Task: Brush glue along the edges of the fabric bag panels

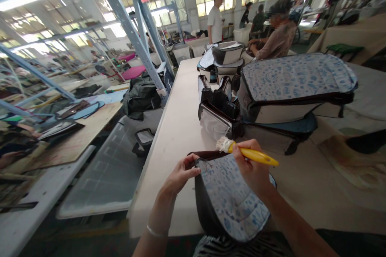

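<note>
My right hand (253, 168) is closed around the yellow handle of a brush (259, 156), whose pale bristles point left. The bristles are just above the top edge of a bag piece (232, 196) with blue-patterned white lining and a dark side. This piece lies at the table's near edge, close to my body. My left hand (182, 174) pinches its upper left corner, fingers over the dark rim. Whether the bristles touch the rim I cannot tell.
Similar bag pieces are stacked ahead, a large one (298, 76) at the right and smaller dark ones (215, 122) at the centre. A translucent bin (102, 176) stands left of the table (177, 116). A blue metal post (129, 28) rises there. Several people are beyond.
</note>
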The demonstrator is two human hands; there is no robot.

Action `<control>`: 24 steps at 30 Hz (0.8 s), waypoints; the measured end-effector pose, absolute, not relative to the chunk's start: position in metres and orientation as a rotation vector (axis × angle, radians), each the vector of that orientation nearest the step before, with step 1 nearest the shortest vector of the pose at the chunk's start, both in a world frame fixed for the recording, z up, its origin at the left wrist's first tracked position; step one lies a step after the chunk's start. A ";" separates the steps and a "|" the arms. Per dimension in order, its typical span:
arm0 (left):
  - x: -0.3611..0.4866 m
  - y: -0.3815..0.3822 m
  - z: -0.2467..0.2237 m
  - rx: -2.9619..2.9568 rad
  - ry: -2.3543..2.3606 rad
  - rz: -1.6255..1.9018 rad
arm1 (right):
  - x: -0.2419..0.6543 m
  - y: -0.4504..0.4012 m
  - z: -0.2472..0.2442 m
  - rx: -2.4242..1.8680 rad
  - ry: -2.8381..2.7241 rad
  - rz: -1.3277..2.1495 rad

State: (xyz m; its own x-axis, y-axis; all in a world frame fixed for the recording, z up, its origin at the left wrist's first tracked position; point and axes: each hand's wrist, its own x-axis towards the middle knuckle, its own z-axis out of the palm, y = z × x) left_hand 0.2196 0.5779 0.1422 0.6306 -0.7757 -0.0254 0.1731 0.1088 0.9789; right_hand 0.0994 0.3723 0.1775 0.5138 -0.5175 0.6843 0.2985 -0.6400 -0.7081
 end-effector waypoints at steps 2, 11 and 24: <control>0.225 0.590 0.138 1.329 -0.579 -0.779 | 0.088 0.357 0.159 -1.972 0.192 -1.300; 0.250 0.625 0.142 2.450 -0.790 -0.502 | 0.046 0.321 0.030 -2.315 0.615 -0.730; 0.217 0.428 0.033 2.278 -0.960 -0.489 | 0.017 0.341 -0.011 -1.951 0.529 -0.865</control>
State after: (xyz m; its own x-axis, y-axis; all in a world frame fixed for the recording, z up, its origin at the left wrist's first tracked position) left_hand 0.2172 0.4284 0.0326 0.6684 -0.7376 -0.0960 -0.5114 -0.5495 0.6607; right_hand 0.0166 0.3414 -0.0111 0.6626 -0.6572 0.3591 -0.0206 -0.4953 -0.8685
